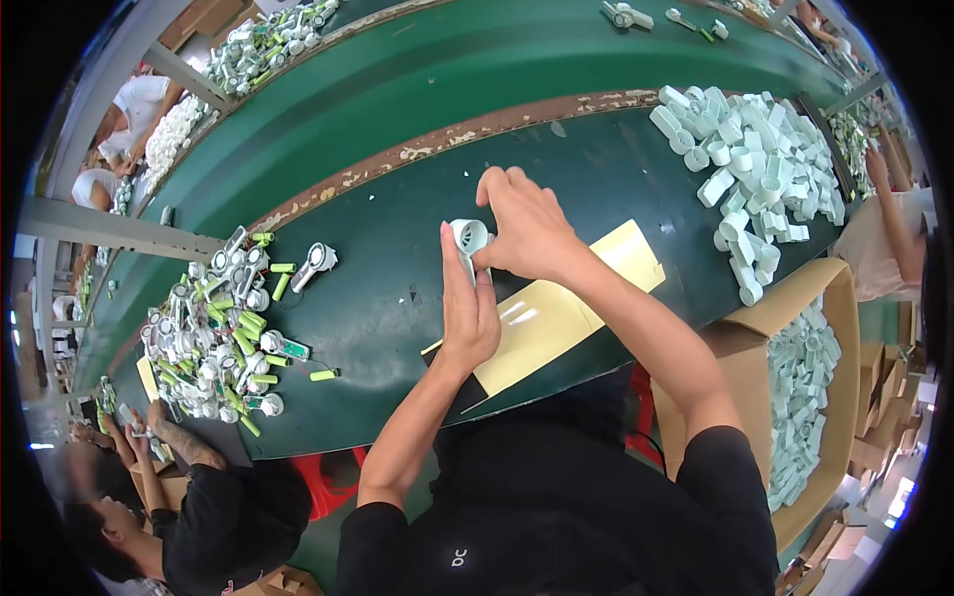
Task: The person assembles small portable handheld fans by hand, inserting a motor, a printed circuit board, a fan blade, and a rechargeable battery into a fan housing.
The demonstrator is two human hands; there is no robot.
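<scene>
Between my hands is a pale green plastic fan housing (470, 236), its round vented end facing up. My left hand (469, 320) grips it from the left and below, with the fingers along its side. From the right, my right hand (529, 230) reaches over with bent fingers, its thumb against the housing just below the round end. Whether the right fingers also pinch a small part cannot be made out. Beneath my hands lies a yellow sheet (542, 343) on the dark green tabletop (383, 372).
Left is a heap of white fan assemblies with green battery cells (214, 343); one assembly (316, 263) lies apart. Pale green housings (765, 164) pile up at right, above a cardboard box (843, 368) of similar parts. A green conveyor belt (467, 74) runs beyond. A co-worker (234, 517) sits at lower left.
</scene>
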